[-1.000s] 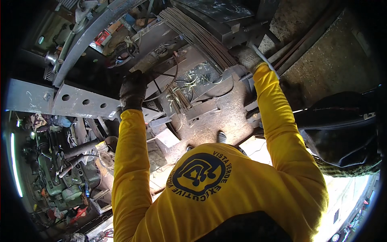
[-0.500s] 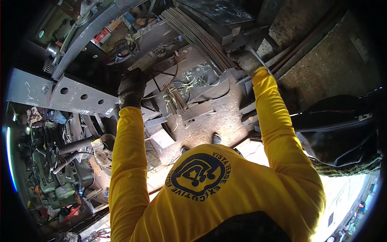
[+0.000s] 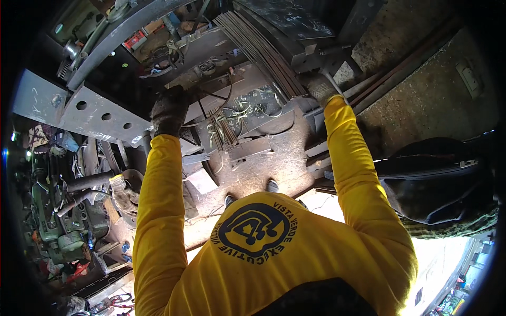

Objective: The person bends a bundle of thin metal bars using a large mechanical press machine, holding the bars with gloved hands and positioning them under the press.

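Both arms reach forward in yellow sleeves, with a work glove on each hand. My left hand (image 3: 169,111) is closed beside the end of a grey steel plate with round holes (image 3: 94,117); what its fingers grip is lost in shadow. At the far right, my right hand (image 3: 318,88) is wrapped round a grey metal rod (image 3: 333,83), which slants past the wrist. Next to that hand lies a bundle of long thin steel bars (image 3: 258,50). Between the hands, a smaller bundle of thin rods (image 3: 222,129) rests among scraps and strips.
A curved steel beam (image 3: 118,43) arches at the far left. Machine parts and tools (image 3: 71,210) crowd the left side, near a loose glove (image 3: 124,194). To the right lies a black zipped bag (image 3: 427,181). A dark steel plate (image 3: 290,18) sits at the far edge.
The whole view has shifted slightly, with scene and arms a little further left. Both hands keep about the same places and grips.
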A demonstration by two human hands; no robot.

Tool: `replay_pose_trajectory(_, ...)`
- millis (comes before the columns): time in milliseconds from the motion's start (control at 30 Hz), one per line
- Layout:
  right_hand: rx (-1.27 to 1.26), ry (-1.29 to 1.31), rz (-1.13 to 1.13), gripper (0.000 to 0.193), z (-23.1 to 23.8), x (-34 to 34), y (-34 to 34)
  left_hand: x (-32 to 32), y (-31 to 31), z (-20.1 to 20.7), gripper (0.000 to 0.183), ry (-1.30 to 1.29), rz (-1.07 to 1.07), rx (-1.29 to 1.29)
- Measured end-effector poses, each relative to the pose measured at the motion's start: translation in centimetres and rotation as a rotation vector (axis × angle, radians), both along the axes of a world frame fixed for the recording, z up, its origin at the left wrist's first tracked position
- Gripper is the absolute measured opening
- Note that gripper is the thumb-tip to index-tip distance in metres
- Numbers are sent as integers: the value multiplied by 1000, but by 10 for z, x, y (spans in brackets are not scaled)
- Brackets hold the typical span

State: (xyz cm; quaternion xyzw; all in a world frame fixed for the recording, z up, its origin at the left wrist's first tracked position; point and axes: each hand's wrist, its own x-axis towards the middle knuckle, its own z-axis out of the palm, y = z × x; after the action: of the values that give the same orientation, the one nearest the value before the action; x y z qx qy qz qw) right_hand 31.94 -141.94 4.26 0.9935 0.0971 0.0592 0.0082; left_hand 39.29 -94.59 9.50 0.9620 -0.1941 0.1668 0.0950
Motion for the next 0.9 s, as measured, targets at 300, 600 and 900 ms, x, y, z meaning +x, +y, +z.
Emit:
replay_pose_trajectory(300, -131, 51, -63, 39, 18, -9, 18, -19, -20, 29, 29, 153, 86, 41)
replay_pose_trajectory(600, 34, -162, -188, 33, 9, -37, 31, -23, -18, 32, 37, 179, 101, -50)
replay_pose_trajectory(900, 317, -343, -125, 23, 26, -93, 38, -19, -13, 27, 35, 170, 69, -132)
